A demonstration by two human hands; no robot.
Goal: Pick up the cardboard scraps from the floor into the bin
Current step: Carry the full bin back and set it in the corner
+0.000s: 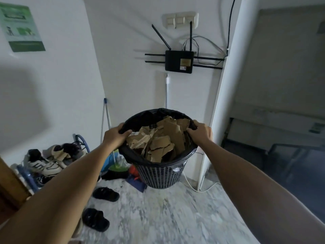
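With the cardboard scraps (pixel 159 141) already heaped in the bin (pixel 161 171), left hand (pixel 114 136) and right hand (pixel 200 132) grasp its rim between curled fingers, carrying it above the floor (pixel 167 213); setting it down seems next.

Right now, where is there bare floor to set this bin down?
Bare marble floor lies below the bin, between the black sandals and the white cable. Left is crowded: sneakers, green tub.

A black router (pixel 179 61) hangs on the wall above sandals (pixel 106 194) and piled sneakers (pixel 46 165).
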